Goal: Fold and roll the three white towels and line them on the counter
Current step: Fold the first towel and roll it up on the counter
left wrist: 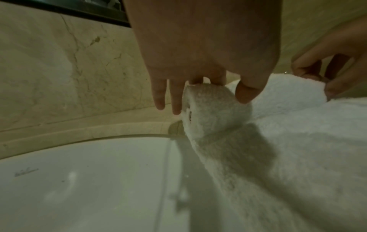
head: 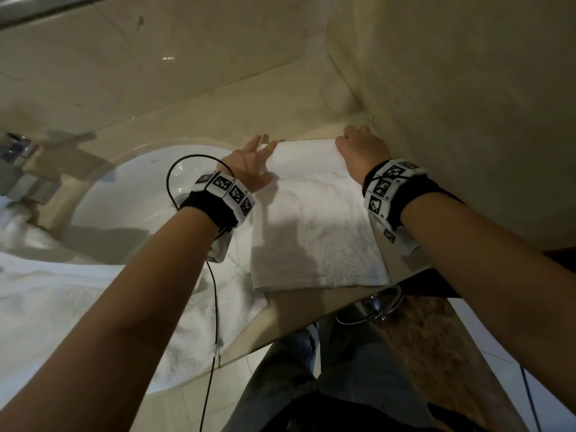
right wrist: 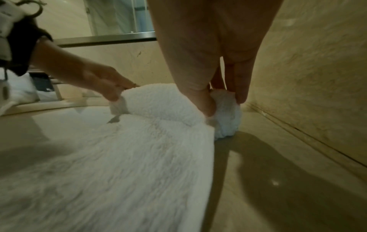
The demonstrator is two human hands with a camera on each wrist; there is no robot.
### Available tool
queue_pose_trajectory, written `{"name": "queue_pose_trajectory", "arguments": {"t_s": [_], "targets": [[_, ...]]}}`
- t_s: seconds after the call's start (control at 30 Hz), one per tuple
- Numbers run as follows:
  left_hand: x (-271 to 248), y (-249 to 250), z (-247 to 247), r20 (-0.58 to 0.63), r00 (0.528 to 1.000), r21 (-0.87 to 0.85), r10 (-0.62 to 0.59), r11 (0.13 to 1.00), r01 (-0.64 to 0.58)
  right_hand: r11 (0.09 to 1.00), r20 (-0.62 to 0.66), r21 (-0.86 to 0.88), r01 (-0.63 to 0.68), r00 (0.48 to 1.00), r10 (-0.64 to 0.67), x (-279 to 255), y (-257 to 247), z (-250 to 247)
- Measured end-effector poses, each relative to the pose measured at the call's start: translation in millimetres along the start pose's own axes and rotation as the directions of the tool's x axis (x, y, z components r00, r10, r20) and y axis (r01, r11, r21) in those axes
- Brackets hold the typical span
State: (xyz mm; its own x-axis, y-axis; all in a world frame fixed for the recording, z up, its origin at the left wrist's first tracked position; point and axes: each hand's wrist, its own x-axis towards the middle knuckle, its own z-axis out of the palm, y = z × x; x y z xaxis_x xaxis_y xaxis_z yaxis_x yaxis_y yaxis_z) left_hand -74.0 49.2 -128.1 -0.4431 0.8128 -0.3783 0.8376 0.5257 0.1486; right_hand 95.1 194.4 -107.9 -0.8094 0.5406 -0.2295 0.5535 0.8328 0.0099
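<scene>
1. Folded white towel [head: 314,232] lies flat on beige counter [head: 299,310], right of the sink [head: 131,194], long axis running away from the person; far end is curled into a short roll [head: 304,154] near the back wall.
2. Left hand [head: 249,165] at roll's left end: thumb [left wrist: 247,92] on the near side, two fingers over the top, pinching it; other two fingers [left wrist: 158,95] straight, pointing down past the end, off the fabric.
3. Right hand [head: 358,145] at roll's right end, close to side wall [head: 467,120]: thumb [right wrist: 206,102] pressed into near face, fingers [right wrist: 240,84] down behind, gripping the end.
4. Both forearms extended forward, wrists bent down, marker bands [head: 224,194] on each wrist.
5. More white towel [head: 62,300] heaped loose at left, over the sink's near rim.
6. Faucet [head: 25,169] far left, blurred.
</scene>
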Motion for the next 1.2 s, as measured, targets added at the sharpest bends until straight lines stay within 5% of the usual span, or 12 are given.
{"name": "queue_pose_trajectory", "arguments": {"t_s": [0.17,0.4,0.63,0.77,0.97,1.2], "targets": [[-9,2,-2,-0.027,1.0,0.16,0.012,0.987,-0.008,0.999,0.058,-0.035,-0.015,0.998,0.016,-11,-5,2],[-19,4,-1,-0.157,0.978,0.131,0.135,0.985,-0.115,0.996,0.016,0.08,-0.038,0.999,0.037,-17,-1,2],[-25,19,-3,-0.111,0.986,0.244,0.125,0.965,-0.095,0.998,0.014,0.047,-0.036,0.999,0.035,-30,-12,6],[-32,16,5,-0.084,0.989,0.154,0.121,0.982,-0.107,1.0,-0.022,-0.005,-0.02,1.0,0.02,-39,-19,15],[-43,12,10,-0.162,0.98,-0.042,0.112,0.992,-0.12,0.991,0.117,0.137,-0.008,0.993,-0.008,-43,-12,10],[-35,5,11,-0.214,0.968,-0.112,0.133,0.981,-0.16,0.986,0.121,0.123,-0.116,0.987,0.101,-41,-4,1]]}}
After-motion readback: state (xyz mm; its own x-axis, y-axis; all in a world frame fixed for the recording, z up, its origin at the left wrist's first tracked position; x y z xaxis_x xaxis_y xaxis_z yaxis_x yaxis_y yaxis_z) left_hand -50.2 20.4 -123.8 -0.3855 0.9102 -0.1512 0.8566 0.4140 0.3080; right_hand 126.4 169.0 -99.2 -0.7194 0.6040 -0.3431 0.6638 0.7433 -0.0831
